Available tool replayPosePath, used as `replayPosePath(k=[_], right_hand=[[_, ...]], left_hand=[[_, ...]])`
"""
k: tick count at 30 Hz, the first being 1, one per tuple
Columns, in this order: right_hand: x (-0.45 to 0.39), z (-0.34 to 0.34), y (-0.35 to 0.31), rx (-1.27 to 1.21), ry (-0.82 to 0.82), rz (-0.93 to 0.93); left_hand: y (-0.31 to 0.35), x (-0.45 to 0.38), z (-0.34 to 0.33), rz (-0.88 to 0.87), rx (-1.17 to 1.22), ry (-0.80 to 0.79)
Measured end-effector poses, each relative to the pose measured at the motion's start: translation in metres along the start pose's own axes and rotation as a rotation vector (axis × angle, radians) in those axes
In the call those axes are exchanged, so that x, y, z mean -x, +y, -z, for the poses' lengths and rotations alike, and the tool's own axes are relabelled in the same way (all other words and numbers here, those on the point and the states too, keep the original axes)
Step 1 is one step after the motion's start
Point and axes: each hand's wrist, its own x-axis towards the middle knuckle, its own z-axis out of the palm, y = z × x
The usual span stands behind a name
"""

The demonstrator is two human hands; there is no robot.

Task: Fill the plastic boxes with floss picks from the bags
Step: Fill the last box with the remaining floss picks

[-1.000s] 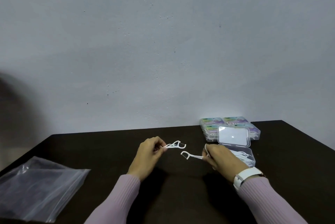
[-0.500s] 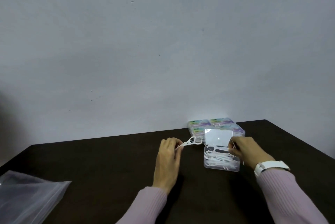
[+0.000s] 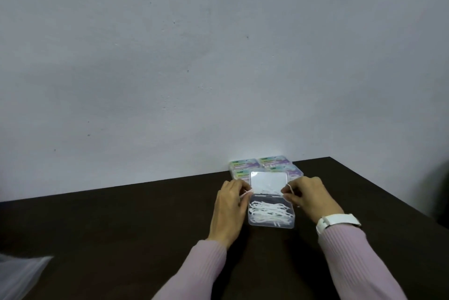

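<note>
A clear plastic box point(image 3: 271, 224) stands on the dark table with its lid point(image 3: 269, 183) raised at the back, and several white floss picks point(image 3: 269, 212) lie inside. My left hand point(image 3: 229, 207) is at the box's left side and pinches a white floss pick point(image 3: 246, 194) by the lid's lower left corner. At the box's right side, my right hand point(image 3: 309, 197) pinches another white pick point(image 3: 289, 187) near the lid's right edge. A clear plastic bag point(image 3: 20, 275) lies at the table's front left corner, partly cut off.
Several closed boxes with coloured labels point(image 3: 243, 166) sit against the grey wall behind the open box. The dark table point(image 3: 121, 226) ends at a right edge not far from my right arm. A white watch point(image 3: 337, 223) is on my right wrist.
Both hands have moved from the table's middle to the open box, each carrying its pick up to the lid's sides. The view has shifted, so the bag is now mostly out of frame.
</note>
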Motion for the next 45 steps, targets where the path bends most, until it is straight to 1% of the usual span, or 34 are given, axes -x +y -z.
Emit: replayPosePath(k=[5, 7, 10, 13, 14, 16, 18, 23, 25, 29, 31, 32, 35, 37, 39, 40, 42, 45], right_hand=[[0.0, -0.005, 0.003, -0.011, 0.015, 0.037], [-0.001, -0.007, 0.004, -0.024, 0.057, 0.066], [-0.001, -0.007, 0.003, -0.076, 0.208, 0.053], [0.0, -0.006, 0.003, -0.147, 0.387, 0.037], [0.0, -0.006, 0.003, -0.151, 0.43, 0.04], [0.001, -0.007, 0.001, -0.118, 0.463, 0.037], [0.002, -0.007, -0.001, -0.089, 0.45, 0.044], [0.003, -0.011, -0.005, 0.037, 0.319, 0.083], [0.003, -0.012, -0.006, 0.078, 0.258, 0.116], [0.0, -0.02, -0.005, 0.111, 0.021, 0.152], [-0.002, -0.023, -0.005, 0.094, -0.034, 0.172], [-0.002, -0.023, -0.005, 0.098, -0.031, 0.19], [-0.001, -0.02, -0.004, 0.166, 0.062, 0.191], [0.0, -0.018, -0.002, 0.154, 0.136, 0.12], [0.001, -0.016, 0.0, 0.087, 0.17, 0.026], [0.001, -0.015, 0.001, 0.046, 0.157, -0.029], [0.001, -0.015, 0.004, 0.003, 0.08, -0.132], [-0.003, -0.017, 0.011, -0.075, -0.022, -0.221]], left_hand=[[0.0, -0.002, -0.002, 0.055, 0.052, 0.052], [0.001, -0.002, -0.003, 0.057, 0.067, 0.074], [0.002, -0.001, -0.004, 0.032, 0.059, 0.058], [0.007, -0.001, -0.006, -0.014, 0.029, -0.026], [0.009, -0.001, -0.007, -0.025, 0.028, -0.05], [0.011, -0.001, -0.01, -0.015, 0.059, -0.087], [0.012, 0.0, -0.013, 0.033, 0.123, -0.124], [0.008, -0.001, -0.016, 0.116, 0.23, -0.204], [0.006, -0.001, -0.015, 0.173, 0.275, -0.167], [0.003, 0.0, -0.013, 0.355, 0.466, -0.021], [0.003, 0.0, -0.01, 0.436, 0.527, -0.007], [0.003, 0.001, -0.009, 0.461, 0.537, -0.018], [0.0, 0.004, -0.008, 0.444, 0.526, -0.05], [0.0, 0.005, -0.008, 0.405, 0.502, -0.066], [0.0, 0.006, -0.009, 0.372, 0.462, -0.096], [0.0, 0.006, -0.009, 0.351, 0.436, -0.111], [-0.001, 0.007, -0.009, 0.31, 0.365, -0.141], [-0.001, 0.007, -0.009, 0.275, 0.24, -0.169]])
